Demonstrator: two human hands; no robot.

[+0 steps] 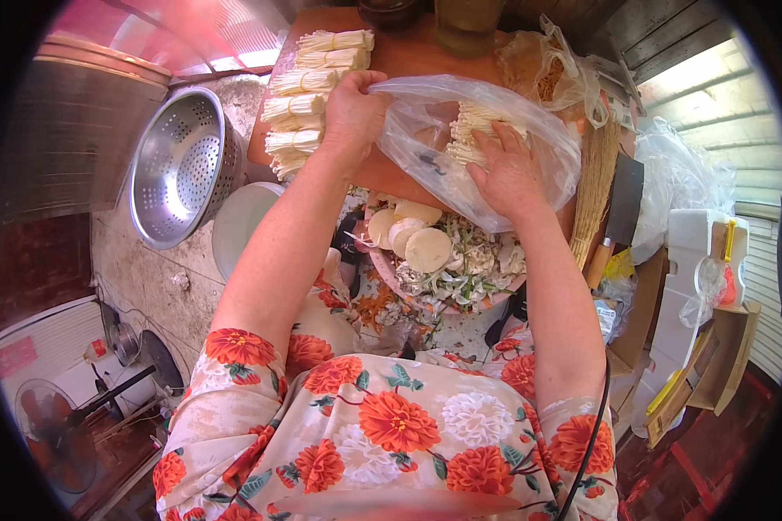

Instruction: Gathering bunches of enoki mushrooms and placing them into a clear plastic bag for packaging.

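Observation:
A clear plastic bag (423, 98) lies over the orange-brown tabletop (404, 49), its mouth spread wide. The bag's left rim is pinched between the fingers of my left hand (356, 112). Inside the bag, my right hand (509, 170) rests with spread fingers on enoki mushrooms (469, 133); whether it grips any cannot be told. Along the table's left edge, beside my left hand, several banded bundles of enoki mushrooms (296, 111) are lined up. Below the table edge a pink basin (397, 283) holds vegetable trimmings and pale round cut slices (428, 250).
To the left stand a steel colander (189, 169) and a pale bucket (241, 225). On the right are a straw brush (596, 189), a cleaver (624, 202) with a wooden handle, and a white foam box (681, 286). Another plastic bag (554, 71) lies at the table's far right.

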